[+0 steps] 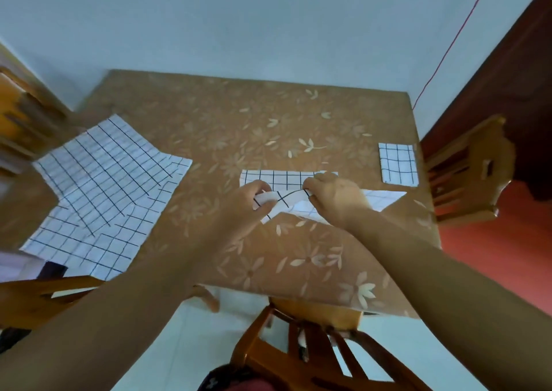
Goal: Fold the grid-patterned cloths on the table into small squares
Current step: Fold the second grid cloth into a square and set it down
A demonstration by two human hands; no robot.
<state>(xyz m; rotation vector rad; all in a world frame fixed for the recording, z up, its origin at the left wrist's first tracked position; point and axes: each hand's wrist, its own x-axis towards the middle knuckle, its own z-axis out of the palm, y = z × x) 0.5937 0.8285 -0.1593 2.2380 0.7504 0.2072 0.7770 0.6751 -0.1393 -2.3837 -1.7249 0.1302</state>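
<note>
Centre table, a bit toward my right: the working cloth lies as a narrow strip, long axis left to right, parallel to the far table edge. Its far band is flat; the near edge is lifted and curling. My left hand pinches that raised edge at the left end, my right hand pinches it nearer the middle, fingers curled on fabric. A pointed flap trails right. Thin white fabric, black grid lines. Folded square lies near the table's right edge. Unfolded pile lies overlapped and creased at left. Tablecloth: tan, glossy, pale floral print.
</note>
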